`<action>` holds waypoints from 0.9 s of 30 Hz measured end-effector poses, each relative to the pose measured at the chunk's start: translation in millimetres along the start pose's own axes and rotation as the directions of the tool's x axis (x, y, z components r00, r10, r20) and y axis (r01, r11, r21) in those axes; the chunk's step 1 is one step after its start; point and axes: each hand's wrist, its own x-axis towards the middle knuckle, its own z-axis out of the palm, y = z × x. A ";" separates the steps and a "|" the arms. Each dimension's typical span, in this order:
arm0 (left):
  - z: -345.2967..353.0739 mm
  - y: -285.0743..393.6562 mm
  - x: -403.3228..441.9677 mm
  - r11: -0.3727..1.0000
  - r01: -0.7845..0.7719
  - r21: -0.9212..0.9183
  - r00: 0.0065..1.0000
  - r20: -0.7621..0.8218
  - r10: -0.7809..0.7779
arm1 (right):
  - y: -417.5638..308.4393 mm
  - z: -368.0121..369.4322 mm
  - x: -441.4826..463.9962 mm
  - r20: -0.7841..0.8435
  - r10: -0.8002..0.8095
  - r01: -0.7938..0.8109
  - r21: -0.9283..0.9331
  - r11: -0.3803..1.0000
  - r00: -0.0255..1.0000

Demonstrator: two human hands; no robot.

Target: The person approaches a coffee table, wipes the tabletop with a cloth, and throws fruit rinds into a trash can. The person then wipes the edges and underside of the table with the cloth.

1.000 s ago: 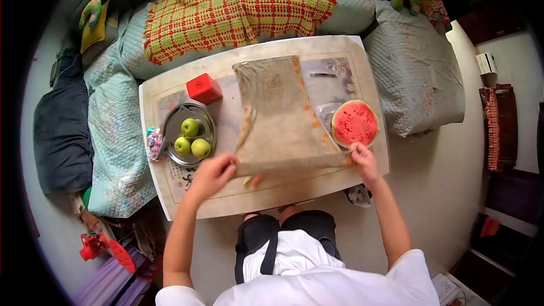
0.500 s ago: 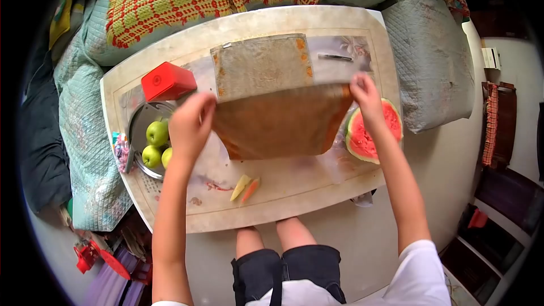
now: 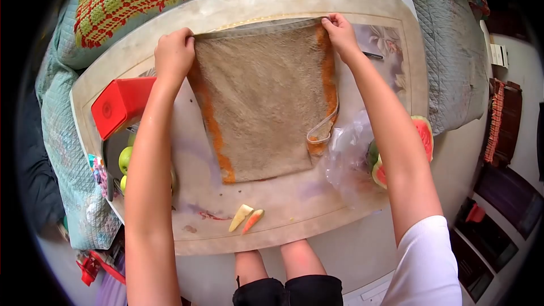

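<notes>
A brown towel (image 3: 263, 102) with orange side borders is spread over the table, its far edge pulled straight between my hands. My left hand (image 3: 174, 51) is closed on the far left corner. At the far right corner, my right hand (image 3: 340, 35) pinches the cloth. A thin white loop hangs at the towel's right side. Close to the near edge lie a pale cut piece (image 3: 241, 217) and an orange cut piece (image 3: 253, 221), side by side. A red box (image 3: 122, 105) stands left of my left forearm.
Green apples (image 3: 124, 160) sit in a round metal tray, partly behind my left arm. Cut watermelon (image 3: 423, 133) and a clear plastic bag (image 3: 348, 150) are at the right. A dark pen (image 3: 373, 55) lies beyond my right wrist. Padded seats border the table (image 3: 238, 245).
Both hands have moved away from me, drawing the towel's raised edge to the far side. The towel now lies open and flatter. My view has shifted closer.
</notes>
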 end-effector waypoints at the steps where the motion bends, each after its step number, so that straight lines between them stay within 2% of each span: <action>1: 9.6 -3.5 6.1 0.998 0.065 -0.013 0.997 -0.030 -0.065 | -0.2 2.0 4.1 -0.009 -0.070 0.068 -0.125 0.990 0.998; 2: 18.9 -5.7 11.4 0.991 0.131 -0.026 0.990 -0.056 -0.132 | 0.7 3.1 5.4 -0.010 -0.060 0.058 -0.131 0.990 0.998; 4: 38.7 -17.7 20.5 0.997 0.079 -0.018 0.996 -0.043 -0.079 | 6.2 7.4 9.6 -0.085 -0.219 0.163 -0.427 0.890 0.972; 5: 45.5 -21.7 22.6 0.999 0.039 -0.012 0.999 0.006 -0.039 | 11.1 11.0 13.1 -0.074 -0.329 0.254 -0.485 0.837 0.941; 6: 50.3 -26.0 23.0 1.000 -0.002 -0.006 0.999 0.053 0.002 | 14.9 13.6 13.7 -0.074 -0.323 0.250 -0.483 0.839 0.944; 8: 47.8 -23.2 21.3 1.000 -0.011 0.015 0.997 0.077 0.010 | 25.0 15.0 15.6 -0.037 -0.599 0.412 -0.693 0.592 0.800; 9: 45.8 -21.2 19.8 1.000 0.000 0.020 0.997 0.079 -0.002 | 28.6 13.1 17.0 -0.039 -0.595 0.409 -0.691 0.596 0.803; 11: 41.3 -19.2 14.7 1.000 0.010 0.024 0.996 0.084 -0.012 | 24.0 8.5 16.7 0.068 -0.647 0.480 -0.730 0.486 0.759; 12: 38.2 -18.2 12.0 0.999 0.043 -0.013 0.993 0.106 -0.041 | 20.8 6.4 16.4 0.069 -0.646 0.481 -0.729 0.487 0.760; 14: 35.9 -23.5 7.5 0.996 0.081 -0.048 0.989 0.132 -0.074 | 8.4 2.3 11.6 0.169 -0.417 0.404 -0.708 0.579 0.893; 15: 33.1 -28.3 7.4 0.996 0.057 -0.071 0.981 0.188 -0.043 | 0.6 -0.5 10.9 0.171 -0.417 0.406 -0.707 0.578 0.892; 17: 16.8 -18.5 5.1 0.995 0.037 -0.096 0.970 0.244 -0.013 | -16.5 -9.2 8.8 0.299 -0.322 0.416 -0.815 0.404 0.898; 19: -20.5 1.6 -5.3 0.981 0.062 -0.183 0.939 0.344 0.005 | -47.4 -22.1 -13.8 0.276 -0.384 0.435 -0.793 0.427 0.881; 20: -27.7 -3.1 -14.4 0.945 0.084 -0.317 0.927 0.373 0.043 | -64.2 -29.1 -32.9 0.247 -0.445 0.452 -0.773 0.445 0.861; 21: -50.3 11.4 -28.5 0.957 0.120 -0.265 0.919 0.395 -0.006 | -74.2 -40.0 -52.1 0.192 -0.445 0.433 -0.722 0.540 0.875; 22: -69.7 24.4 -48.0 0.952 -0.019 -0.307 0.973 0.214 0.088 | -84.7 -49.8 -76.1 0.135 -0.438 0.410 -0.663 0.627 0.889; 23: -87.7 31.1 -64.5 0.948 -0.019 -0.317 0.974 0.210 0.089 | -104.2 -55.1 -105.2 0.051 -0.376 0.335 -0.575 0.746 0.925; 24: -111.4 48.3 -80.5 0.946 0.017 -0.324 0.984 0.174 0.042 | -115.8 -66.6 -130.2 0.039 -0.402 0.362 -0.518 0.775 0.915; 25: -143.8 69.9 -93.6 0.930 0.202 -0.307 0.941 0.325 -0.097 | -129.3 -77.8 -155.8 0.013 -0.371 0.332 -0.479 0.812 0.928; 26: -168.0 82.5 -109.2 0.934 0.181 -0.308 0.945 0.317 -0.079 | -155.6 -82.1 -185.5 -0.034 -0.283 0.238 -0.448 0.862 0.959; 27: -191.1 93.3 -124.6 0.913 0.248 -0.323 0.924 0.363 -0.123 | -181.8 -87.6 -211.5 -0.019 -0.317 0.265 -0.501 0.824 0.948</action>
